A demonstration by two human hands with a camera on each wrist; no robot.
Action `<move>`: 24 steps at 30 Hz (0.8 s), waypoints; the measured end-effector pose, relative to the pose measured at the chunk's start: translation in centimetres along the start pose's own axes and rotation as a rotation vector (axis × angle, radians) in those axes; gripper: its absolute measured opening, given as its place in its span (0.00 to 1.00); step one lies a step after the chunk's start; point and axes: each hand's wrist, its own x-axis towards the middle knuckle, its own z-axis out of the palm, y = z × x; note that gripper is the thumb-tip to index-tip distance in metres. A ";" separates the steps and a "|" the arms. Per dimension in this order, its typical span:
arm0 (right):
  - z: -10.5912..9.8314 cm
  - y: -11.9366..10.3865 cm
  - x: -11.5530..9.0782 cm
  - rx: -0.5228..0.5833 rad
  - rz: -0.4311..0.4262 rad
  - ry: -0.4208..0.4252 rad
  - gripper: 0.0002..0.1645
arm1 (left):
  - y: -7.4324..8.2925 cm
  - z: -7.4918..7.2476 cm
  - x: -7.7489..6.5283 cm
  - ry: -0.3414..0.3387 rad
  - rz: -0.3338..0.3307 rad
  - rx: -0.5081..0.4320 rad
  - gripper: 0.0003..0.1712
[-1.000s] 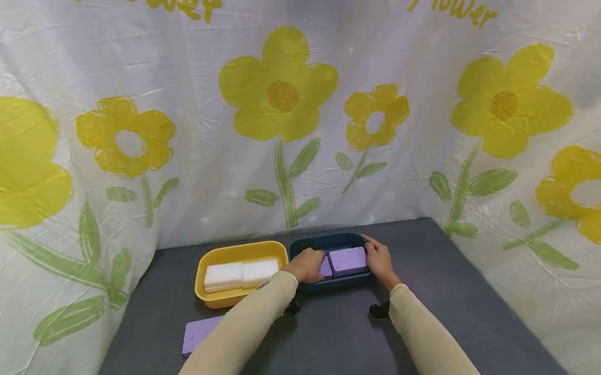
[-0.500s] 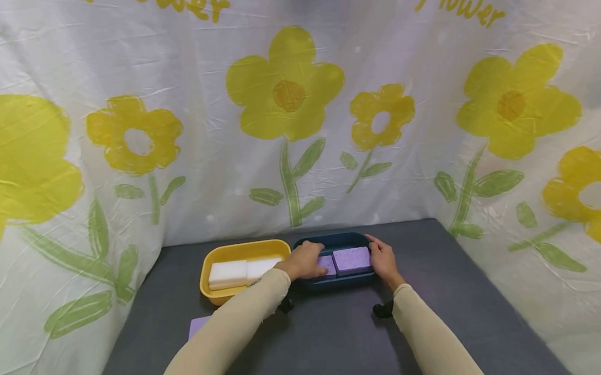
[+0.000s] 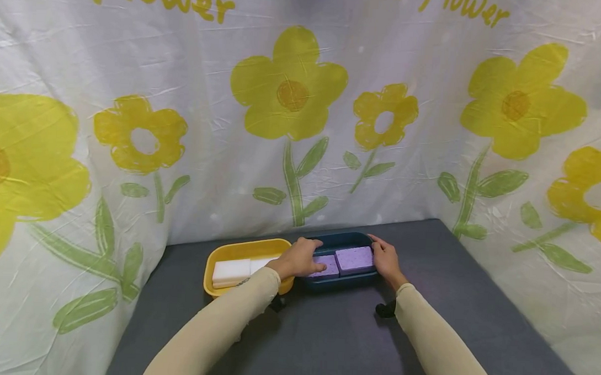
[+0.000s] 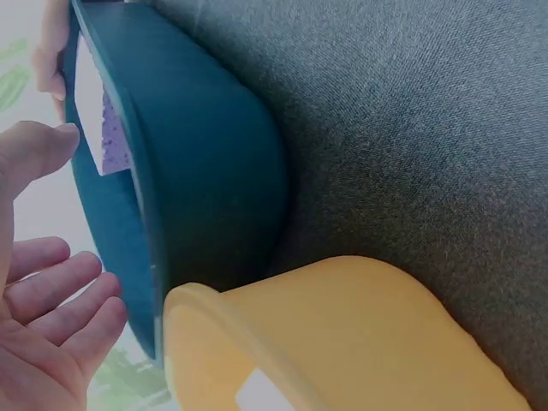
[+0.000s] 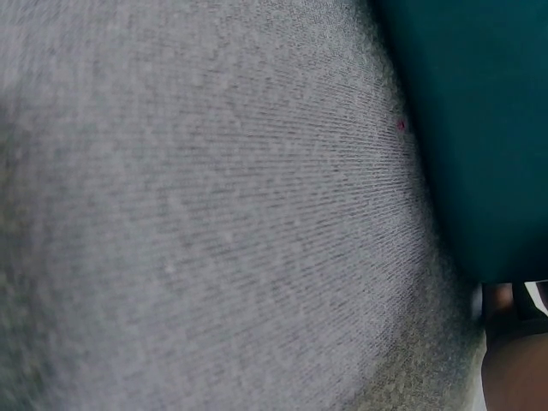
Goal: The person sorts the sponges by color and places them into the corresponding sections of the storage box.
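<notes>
Two purple sponges lie side by side in the dark blue plastic bin (image 3: 340, 239), the left one (image 3: 329, 267) partly covered by my left hand and the right one (image 3: 355, 259) in plain sight. My left hand (image 3: 297, 260) hovers over the bin's left end, thumb and fingers spread apart and holding nothing. In the left wrist view its fingers stand clear of the purple sponge (image 4: 113, 137). At the opposite end, my right hand (image 3: 387, 262) grips the bin's rim. The right wrist view shows mostly the bin's outer wall (image 5: 488, 128); that hand's fingers are largely hidden there.
A yellow bin (image 3: 209, 272) stands against the blue one on the left, with white sponges (image 3: 230, 272) inside. Dark grey cloth (image 3: 335, 343) covers the table. A flower-printed curtain (image 3: 206, 195) hangs behind and along the sides.
My left hand has let go of the left purple sponge and drawn back leftward, its fingers opening. The purple sponge on the table is now behind the left sleeve. The right hand stays put.
</notes>
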 end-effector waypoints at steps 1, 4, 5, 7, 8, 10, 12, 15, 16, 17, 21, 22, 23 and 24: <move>0.0 0.0 0.0 -0.001 -0.001 0.002 0.29 | 0.1 -0.1 -0.1 -0.001 0.002 0.000 0.42; 0.0 0.0 0.0 0.003 -0.003 0.002 0.29 | 0.2 -0.5 -0.5 0.002 0.012 0.011 0.42; -0.1 0.0 0.0 0.000 -0.004 0.001 0.29 | 0.3 -0.6 -0.7 0.004 0.017 0.018 0.42; -0.1 0.0 0.0 0.000 -0.007 -0.001 0.29 | 0.3 -0.8 -1.0 0.001 0.024 0.031 0.42; -0.1 0.0 0.0 0.001 -0.009 -0.003 0.29 | 0.3 -0.9 -1.2 0.000 0.030 0.037 0.42; -0.2 0.0 0.0 0.002 -0.014 -0.004 0.29 | 0.3 -1.0 -1.7 -0.008 0.040 0.043 0.42; -0.2 0.0 0.0 0.007 -0.016 -0.004 0.29 | 0.2 -1.2 -2.1 -0.015 0.051 0.040 0.41; -0.3 -0.1 0.0 0.006 -0.020 -0.001 0.29 | 0.0 -1.5 -2.8 -0.014 0.082 0.046 0.41; -0.3 -0.1 0.0 0.006 -0.021 0.000 0.29 | -0.1 -1.6 -2.9 -0.011 0.095 0.057 0.41; -0.3 -0.1 0.0 0.007 -0.020 0.001 0.29 | -0.2 -1.7 -3.1 -0.009 0.106 0.060 0.41; -0.3 -0.2 -0.1 0.003 -0.012 -0.003 0.29 | -0.5 -2.2 -3.8 -0.004 0.140 0.074 0.41; -0.3 -0.2 -0.2 0.001 -0.010 -0.004 0.29 | -0.6 -2.4 -4.0 -0.006 0.147 0.078 0.41; -0.3 -0.2 -0.2 -0.003 -0.009 -0.007 0.30 | -0.6 -2.6 -4.3 -0.009 0.151 0.076 0.41; -0.2 -0.2 -0.2 -0.007 -0.007 -0.007 0.30 | -0.7 -2.8 -4.5 -0.013 0.156 0.081 0.41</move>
